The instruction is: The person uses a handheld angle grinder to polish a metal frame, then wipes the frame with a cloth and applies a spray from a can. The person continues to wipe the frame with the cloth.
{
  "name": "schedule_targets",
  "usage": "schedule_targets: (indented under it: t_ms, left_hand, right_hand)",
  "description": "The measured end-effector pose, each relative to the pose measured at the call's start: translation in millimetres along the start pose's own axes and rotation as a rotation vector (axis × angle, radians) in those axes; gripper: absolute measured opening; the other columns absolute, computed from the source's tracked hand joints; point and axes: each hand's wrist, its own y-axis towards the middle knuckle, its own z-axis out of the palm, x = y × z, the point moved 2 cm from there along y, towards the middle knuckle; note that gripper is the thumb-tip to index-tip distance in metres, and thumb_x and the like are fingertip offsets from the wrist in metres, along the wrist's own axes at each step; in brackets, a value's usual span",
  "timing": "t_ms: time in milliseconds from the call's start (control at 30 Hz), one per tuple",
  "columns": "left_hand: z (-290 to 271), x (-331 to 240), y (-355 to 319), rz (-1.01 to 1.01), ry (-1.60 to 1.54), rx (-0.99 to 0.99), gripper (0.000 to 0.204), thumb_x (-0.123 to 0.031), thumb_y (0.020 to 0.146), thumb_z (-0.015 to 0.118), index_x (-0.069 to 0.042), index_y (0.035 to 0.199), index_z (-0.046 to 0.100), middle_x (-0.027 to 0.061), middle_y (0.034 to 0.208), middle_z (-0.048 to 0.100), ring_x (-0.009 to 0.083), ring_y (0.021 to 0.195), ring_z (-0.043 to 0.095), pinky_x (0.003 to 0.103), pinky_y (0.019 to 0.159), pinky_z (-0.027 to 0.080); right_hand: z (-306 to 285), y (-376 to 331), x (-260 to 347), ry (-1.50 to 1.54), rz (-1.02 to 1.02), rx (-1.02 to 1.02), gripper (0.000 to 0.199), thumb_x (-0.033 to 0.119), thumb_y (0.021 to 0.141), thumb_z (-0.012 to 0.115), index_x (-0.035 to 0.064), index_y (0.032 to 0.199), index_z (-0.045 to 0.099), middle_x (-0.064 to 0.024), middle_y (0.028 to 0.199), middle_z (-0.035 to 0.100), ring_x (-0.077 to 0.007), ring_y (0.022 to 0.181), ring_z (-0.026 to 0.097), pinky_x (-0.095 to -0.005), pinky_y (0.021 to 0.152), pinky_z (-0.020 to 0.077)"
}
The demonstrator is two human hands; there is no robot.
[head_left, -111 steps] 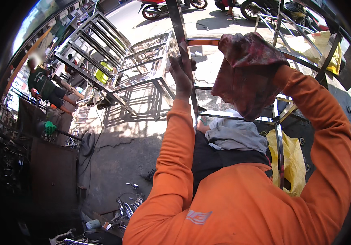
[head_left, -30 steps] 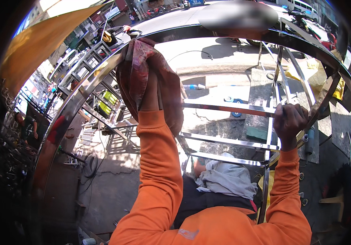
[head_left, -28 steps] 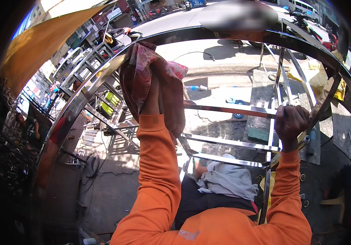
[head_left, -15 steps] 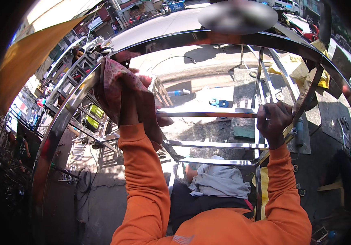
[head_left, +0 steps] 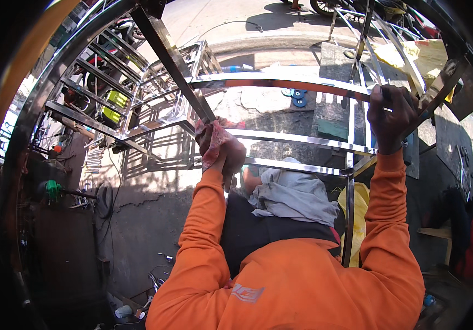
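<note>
A shiny metal frame of square tubes and crossbars stands before me, over my lap. My left hand is closed around a crumpled pink patterned cloth, which wraps the frame's slanting left tube near a lower crossbar. At the right end of the upper crossbar, my right hand makes a fist round the frame; its fingers partly hide the tube there. A grey cloth lies over my lap, beneath the lowest crossbar.
Another metal tube frame stands on the left, with a bright yellow-green object behind it. Blue discs and a board lie on the ground beyond the crossbars. A yellow sack sits at my right side.
My left hand has brought the cloth down from the far left curved rim to the slanting tube nearer me. My right hand keeps its grip. The view has shifted, and the far rim has mostly left it.
</note>
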Motion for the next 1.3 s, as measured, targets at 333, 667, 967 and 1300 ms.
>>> schedule_targets:
  t_ms: [333,667,967,1300]
  left_hand:
    - [51,48,-105,-0.78,-0.32,0.84,0.05,-0.052,0.083,0.073,-0.006,0.104,0.073,0.0124,0.108,0.071,0.0239,0.105,0.065,0.037,0.09,0.05]
    - [25,75,-180,-0.603,-0.008,0.729,0.033,-0.031,0.087,0.066,-0.009,0.111,0.071,0.0143,0.106,0.068,0.033,0.101,0.065,0.04,0.089,0.051]
    - [43,78,-136,-0.625,-0.013,0.636,0.04,-0.031,0.089,0.063,-0.008,0.121,0.066,0.0159,0.108,0.068,0.0342,0.105,0.064,0.039,0.093,0.05]
    - [47,88,-157,-0.338,0.09,0.503,0.041,-0.031,0.089,0.063,-0.007,0.123,0.064,0.0163,0.109,0.068,0.0341,0.107,0.064,0.039,0.094,0.05]
  right_hand:
    - [23,8,6,-0.131,-0.081,0.056,0.01,0.019,0.08,0.067,0.0136,0.072,0.064,0.0019,0.056,0.06,-0.0166,0.054,0.06,-0.0306,0.062,0.0418]
    - [15,-2,-3,-0.216,-0.021,0.086,0.012,0.021,0.084,0.067,0.0122,0.076,0.069,-0.0023,0.065,0.068,-0.0198,0.058,0.067,-0.0297,0.059,0.0499]
    - [2,-10,-1,-0.143,-0.018,0.023,0.013,0.02,0.085,0.068,0.0091,0.077,0.07,-0.0042,0.064,0.068,-0.0188,0.057,0.065,-0.0304,0.063,0.0498]
    - [-91,-51,-69,1.031,0.521,-0.223,0.016,0.003,0.091,0.05,-0.0072,0.088,0.062,-0.0192,0.078,0.069,-0.0245,0.064,0.069,-0.039,0.064,0.0597]
